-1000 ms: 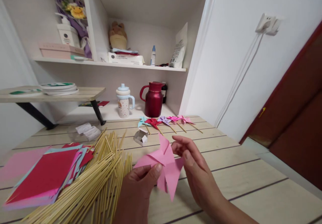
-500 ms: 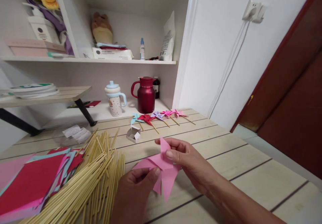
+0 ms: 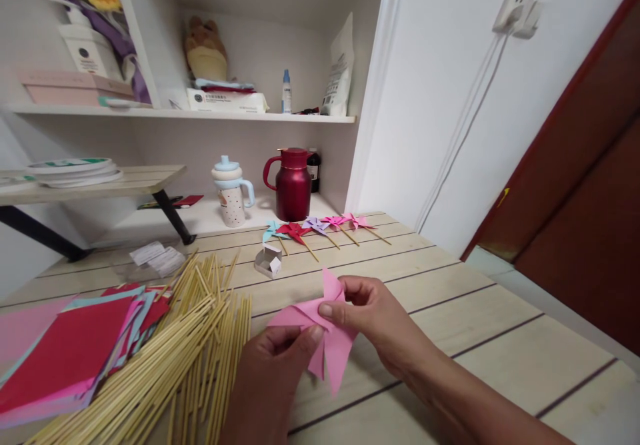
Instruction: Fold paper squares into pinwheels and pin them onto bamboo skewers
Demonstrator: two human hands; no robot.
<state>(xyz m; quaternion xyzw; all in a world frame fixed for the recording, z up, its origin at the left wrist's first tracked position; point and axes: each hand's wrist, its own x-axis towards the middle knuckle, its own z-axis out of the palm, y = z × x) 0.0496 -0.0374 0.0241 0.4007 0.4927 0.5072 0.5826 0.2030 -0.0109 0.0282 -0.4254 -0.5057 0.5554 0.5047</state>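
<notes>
A pink paper pinwheel (image 3: pixel 336 352) with pointed blades is held above the table between both hands. My left hand (image 3: pixel 280 365) pinches it from the lower left, thumb close to its centre. From the right, my right hand (image 3: pixel 373 312) grips it with the thumb on the front near the middle and the fingers behind, partly hidden. No stick shows on this pinwheel. Beyond the hands lie several finished pinwheels on sticks, among them a red pinwheel (image 3: pixel 294 231) and a lilac pinwheel (image 3: pixel 317 225). A small open box (image 3: pixel 269 261) sits nearer to me.
Many thin wooden sticks (image 3: pixel 165 352) lie heaped to the left, beside stacked coloured paper (image 3: pixel 65 352). At the back stand a dark red jug (image 3: pixel 293 185) and a spotted cup (image 3: pixel 231 198). A small raised stand (image 3: pixel 145 177) bears rolls of tape (image 3: pixel 75 173).
My right thumb has slid left toward the pinwheel's centre, and the right fingers have moved behind the upper blade. The view has shifted slightly.
</notes>
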